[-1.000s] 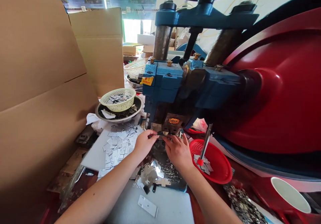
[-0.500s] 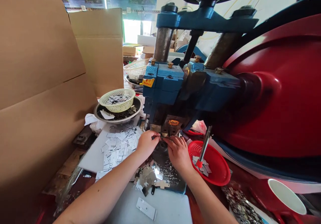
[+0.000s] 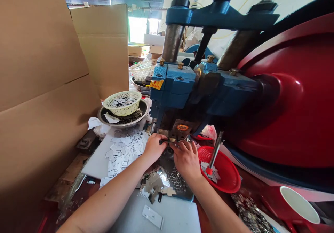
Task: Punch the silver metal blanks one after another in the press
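Currently both hands sit under the blue press head (image 3: 182, 90), at 12 o'clock from the worker. Left hand (image 3: 153, 148) pinches a small metal piece (image 3: 165, 141) at the die opening, fingers closed narrow on it. Right hand (image 3: 186, 158) meets it from 3 o'clock, fingertips (image 3: 175, 145) on the same piece; can't tell how firmly it grips. Loose stamped blanks (image 3: 122, 153) lie on a white sheet at 9 o'clock of the left hand. Red basket (image 3: 227, 180) with a red-handled tool (image 3: 213, 156) sits just beside the right hand at 3 o'clock. Cream basket (image 3: 122, 103) in a steel bowl sits at 11 o'clock. White cup (image 3: 300, 205) at 4 o'clock, well apart.
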`<state>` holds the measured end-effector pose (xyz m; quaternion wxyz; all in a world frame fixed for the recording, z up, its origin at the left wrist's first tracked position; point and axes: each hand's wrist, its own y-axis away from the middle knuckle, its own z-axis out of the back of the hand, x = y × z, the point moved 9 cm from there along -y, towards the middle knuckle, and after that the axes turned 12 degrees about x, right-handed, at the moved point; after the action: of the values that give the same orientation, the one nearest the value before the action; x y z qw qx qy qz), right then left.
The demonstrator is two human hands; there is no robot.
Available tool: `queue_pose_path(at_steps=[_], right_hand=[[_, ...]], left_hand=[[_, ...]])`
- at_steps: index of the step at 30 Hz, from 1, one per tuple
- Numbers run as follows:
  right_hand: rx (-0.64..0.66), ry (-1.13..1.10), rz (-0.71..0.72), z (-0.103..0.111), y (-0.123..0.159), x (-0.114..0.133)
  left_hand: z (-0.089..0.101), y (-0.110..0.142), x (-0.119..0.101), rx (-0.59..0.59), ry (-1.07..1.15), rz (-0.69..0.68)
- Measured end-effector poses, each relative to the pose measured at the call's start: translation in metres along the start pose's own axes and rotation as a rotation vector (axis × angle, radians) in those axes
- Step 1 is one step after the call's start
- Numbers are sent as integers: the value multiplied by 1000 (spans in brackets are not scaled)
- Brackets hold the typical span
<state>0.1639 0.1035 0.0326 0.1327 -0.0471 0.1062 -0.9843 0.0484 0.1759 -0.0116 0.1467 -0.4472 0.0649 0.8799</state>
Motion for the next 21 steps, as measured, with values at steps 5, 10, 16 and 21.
queue_pose_path(at_steps=[5,10,16,21], right_hand=[[4,-36,9,-1,0,2],[-99,-394,-88,-6,11,-26],[-196,-1417,-577,-50,83,-84],[-248,-1643,-489,-42,107,-82]], left_hand=[[-2,-3,-1,11,21,-36],[9,2,-6,-39,40,-39],[41,50,-14,-23,36,-70],[22,118,-10,394,-57,-49]])
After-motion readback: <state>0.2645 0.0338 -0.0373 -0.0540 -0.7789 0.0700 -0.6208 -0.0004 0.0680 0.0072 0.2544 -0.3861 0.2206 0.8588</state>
